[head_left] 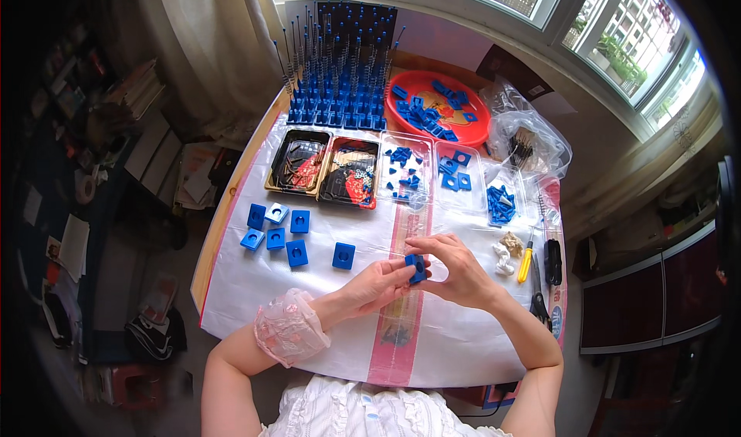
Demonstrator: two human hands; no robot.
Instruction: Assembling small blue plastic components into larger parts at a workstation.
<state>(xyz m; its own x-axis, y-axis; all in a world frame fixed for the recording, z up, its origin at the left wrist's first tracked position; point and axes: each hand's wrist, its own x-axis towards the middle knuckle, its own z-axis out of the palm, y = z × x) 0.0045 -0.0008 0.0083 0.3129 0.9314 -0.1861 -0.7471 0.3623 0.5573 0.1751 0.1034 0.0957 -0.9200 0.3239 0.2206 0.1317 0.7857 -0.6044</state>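
My left hand point(378, 284) and my right hand point(455, 267) meet over the middle of the table, both pinching one small blue square plastic block point(417, 266) between the fingertips. Another blue block point(343, 256) lies just left of my left hand. Several more blue blocks point(275, 229) with centre holes sit in a loose group further left on the white plastic sheet point(255, 283).
Two dark trays point(324, 168) and clear trays point(432, 171) of small blue parts line the middle. Behind stand a blue rack of upright springs point(340, 74) and a red bowl point(436, 107) of blue pieces. A yellow-handled tool point(526, 263), black tool point(553, 261) and scissors point(538, 302) lie right.
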